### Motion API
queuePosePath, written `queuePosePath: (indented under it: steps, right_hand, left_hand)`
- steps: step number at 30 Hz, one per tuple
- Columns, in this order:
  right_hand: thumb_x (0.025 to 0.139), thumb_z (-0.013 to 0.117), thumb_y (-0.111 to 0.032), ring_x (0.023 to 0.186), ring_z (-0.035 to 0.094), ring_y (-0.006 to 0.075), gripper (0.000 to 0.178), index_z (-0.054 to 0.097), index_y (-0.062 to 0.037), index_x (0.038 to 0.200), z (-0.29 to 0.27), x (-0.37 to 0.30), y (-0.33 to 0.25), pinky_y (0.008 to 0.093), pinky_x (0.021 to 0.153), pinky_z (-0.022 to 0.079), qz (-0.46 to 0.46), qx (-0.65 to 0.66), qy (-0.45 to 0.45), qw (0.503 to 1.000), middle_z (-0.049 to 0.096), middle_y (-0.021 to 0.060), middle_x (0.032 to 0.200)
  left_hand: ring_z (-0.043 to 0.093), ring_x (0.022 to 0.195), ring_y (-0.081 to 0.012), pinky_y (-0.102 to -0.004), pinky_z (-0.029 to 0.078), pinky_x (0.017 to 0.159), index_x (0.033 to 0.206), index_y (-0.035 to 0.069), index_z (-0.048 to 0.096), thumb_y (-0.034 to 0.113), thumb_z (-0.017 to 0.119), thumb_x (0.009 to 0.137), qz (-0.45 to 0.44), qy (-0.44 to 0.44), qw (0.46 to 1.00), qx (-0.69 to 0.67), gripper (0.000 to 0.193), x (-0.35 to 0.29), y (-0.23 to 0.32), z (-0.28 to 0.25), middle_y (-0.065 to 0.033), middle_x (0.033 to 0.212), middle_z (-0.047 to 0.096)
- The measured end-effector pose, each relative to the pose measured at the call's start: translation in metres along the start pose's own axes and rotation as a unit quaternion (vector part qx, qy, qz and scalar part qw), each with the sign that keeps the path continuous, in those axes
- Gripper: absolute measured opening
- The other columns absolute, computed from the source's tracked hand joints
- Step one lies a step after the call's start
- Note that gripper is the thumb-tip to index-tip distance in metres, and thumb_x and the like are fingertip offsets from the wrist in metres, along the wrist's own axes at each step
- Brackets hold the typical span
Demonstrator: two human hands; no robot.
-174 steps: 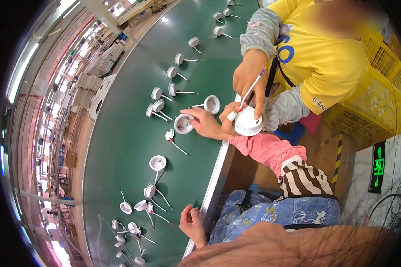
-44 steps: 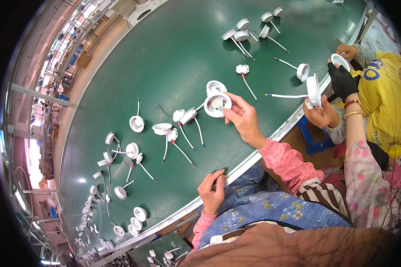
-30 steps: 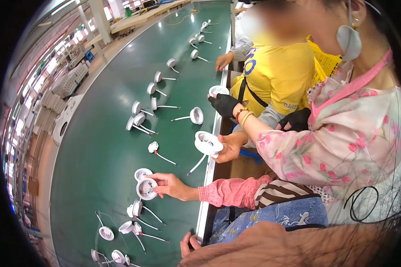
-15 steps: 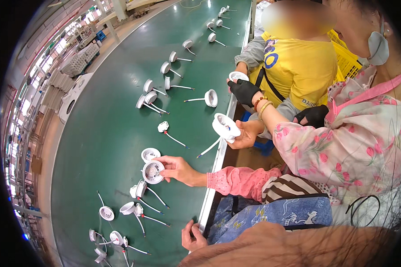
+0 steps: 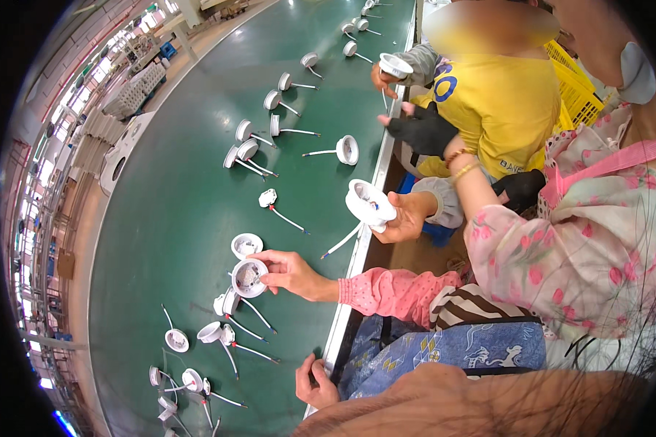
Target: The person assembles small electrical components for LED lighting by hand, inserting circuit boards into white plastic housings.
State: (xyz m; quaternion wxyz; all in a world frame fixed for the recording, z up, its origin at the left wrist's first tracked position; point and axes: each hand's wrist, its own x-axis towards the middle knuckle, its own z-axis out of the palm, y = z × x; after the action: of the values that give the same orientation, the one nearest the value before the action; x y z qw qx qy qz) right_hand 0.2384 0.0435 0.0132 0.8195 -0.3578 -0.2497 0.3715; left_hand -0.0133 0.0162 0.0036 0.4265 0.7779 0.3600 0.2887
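My right hand (image 5: 291,275), in a pink dotted sleeve, is closed on the rim of a white round lamp housing (image 5: 250,278). Its hollow side faces up and shows small parts inside. Just beyond, another white cup-shaped housing (image 5: 246,245) stands on the green belt (image 5: 197,211). My left hand (image 5: 317,382) rests by the metal edge of the belt, fingers loosely bent and apart, nothing seen in them. Between my hands lie several housings (image 5: 210,332) with white cables, some with a small white connector (image 5: 228,335) attached.
A co-worker in yellow holds a white housing (image 5: 370,205) over the belt edge and another (image 5: 396,65) farther up. Beside them reaches a person's black-gloved hand (image 5: 426,131). More cabled housings (image 5: 272,100) line the belt. Yellow crates (image 5: 579,87) stand behind the co-workers.
The black-gloved hand has come off the far housing and drawn back, fingers spread; the co-worker in yellow now holds that housing higher up. My hands have hardly moved.
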Motion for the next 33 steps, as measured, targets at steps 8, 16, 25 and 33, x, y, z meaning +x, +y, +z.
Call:
queuePosePath:
  steps: [8,16,25,33]
  right_hand:
    - [0.091,0.060,0.006,0.076,0.059,0.0092,0.049,0.053,0.0039,0.139,0.001,0.001,0.002,0.0249,0.063,0.050,-0.003,-0.013,0.006,1.000,0.067,0.0074,0.109]
    - [0.089,0.059,0.007,0.076,0.059,0.0089,0.050,0.053,0.0038,0.139,0.003,-0.001,0.003,0.0248,0.062,0.050,-0.005,-0.015,-0.006,1.000,0.068,0.0074,0.111]
    - [0.090,0.059,0.007,0.077,0.059,0.0088,0.050,0.053,0.0035,0.139,0.004,-0.001,0.006,0.0250,0.062,0.050,-0.003,-0.010,0.000,1.000,0.067,0.0073,0.112]
    - [0.090,0.059,0.007,0.076,0.059,0.0083,0.050,0.053,0.0034,0.140,0.008,-0.002,0.010,0.0247,0.062,0.049,-0.010,-0.011,-0.001,1.000,0.068,0.0067,0.110]
  left_hand:
    - [0.062,0.068,-0.0152,-0.0287,0.048,0.061,0.104,-0.001,0.072,0.000,0.063,0.089,0.012,-0.015,1.000,-0.008,0.018,0.003,-0.001,-0.002,-0.0076,0.078,0.067]
    - [0.062,0.070,-0.0152,-0.0283,0.049,0.064,0.103,-0.001,0.073,0.000,0.062,0.090,0.006,-0.016,1.000,0.000,0.017,0.002,-0.001,-0.004,-0.0067,0.079,0.068]
    - [0.062,0.069,-0.0176,-0.0304,0.049,0.063,0.102,-0.001,0.073,0.001,0.063,0.089,0.026,-0.011,1.000,0.009,0.017,0.003,-0.007,-0.004,-0.0079,0.079,0.068]
    - [0.062,0.068,-0.0174,-0.0299,0.048,0.062,0.102,-0.001,0.073,-0.001,0.062,0.088,0.020,-0.007,1.000,-0.001,0.017,0.001,-0.003,-0.008,-0.0084,0.079,0.068]
